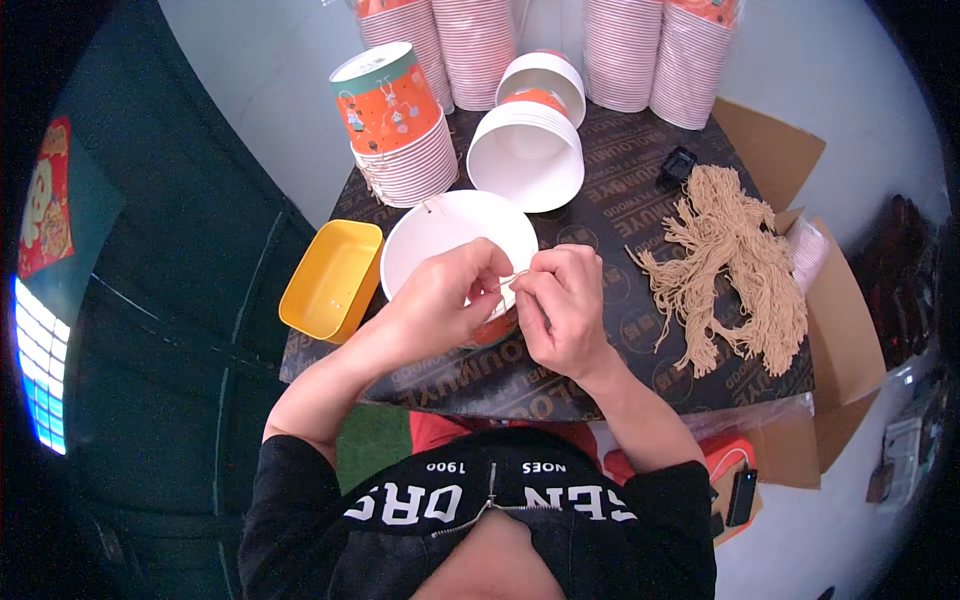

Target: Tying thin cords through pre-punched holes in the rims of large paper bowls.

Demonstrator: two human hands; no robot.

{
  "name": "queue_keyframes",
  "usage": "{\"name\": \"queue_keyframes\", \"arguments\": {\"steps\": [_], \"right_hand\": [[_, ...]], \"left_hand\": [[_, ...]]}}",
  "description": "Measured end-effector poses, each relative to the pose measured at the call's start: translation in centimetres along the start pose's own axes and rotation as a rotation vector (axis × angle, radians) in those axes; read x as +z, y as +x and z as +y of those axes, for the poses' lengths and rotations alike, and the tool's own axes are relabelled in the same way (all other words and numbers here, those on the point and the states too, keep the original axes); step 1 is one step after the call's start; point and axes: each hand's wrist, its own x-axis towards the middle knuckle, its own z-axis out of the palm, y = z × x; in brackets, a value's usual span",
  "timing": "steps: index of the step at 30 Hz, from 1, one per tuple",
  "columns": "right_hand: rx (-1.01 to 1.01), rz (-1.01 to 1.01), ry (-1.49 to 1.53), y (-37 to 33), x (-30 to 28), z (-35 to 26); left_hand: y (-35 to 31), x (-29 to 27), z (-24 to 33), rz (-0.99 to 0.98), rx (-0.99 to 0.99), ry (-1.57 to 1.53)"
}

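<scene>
A short piece of tan string [514, 279] runs between the fingertips of both my hands. My left hand [446, 292] pinches it from the left and my right hand [562, 308] from the right, each with closed fingers. Just beneath them a white-lined paper bucket [440, 226] lies with its mouth toward me, orange showing on its outside. A bit of tan string [429, 207] also shows near the bucket's far left rim. My fingers hide how the held string meets the bucket. To the right lies a large bundle of tan strings [735, 270].
A yellow tub [335, 280] stands left of the bucket. Behind are a stack of orange paper buckets [400, 130], more buckets on their sides [525, 155], and tall wrapped stacks [620, 55]. A small black container [678, 165] sits near the strings; an opened cardboard box [845, 310] borders the table's right.
</scene>
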Motion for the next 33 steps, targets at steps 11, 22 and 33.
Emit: {"name": "queue_keyframes", "arguments": {"steps": [11, 22, 33], "right_hand": [[0.033, 0.003, 0.026, -0.1, -0.1, -0.1], [0.139, -0.121, 0.167, -0.4, 0.0, 0.2], [0.199, -0.076, 0.321, -0.1, -0.2, -0.2]], "left_hand": [[-1.1, 2.0, -0.9, 0.266, 0.242, 0.373], [-1.0, 2.3, -1.9, 0.332, 0.469, 0.457], [-1.2, 2.1, -2.1, 0.319, 0.450, 0.415]]}}
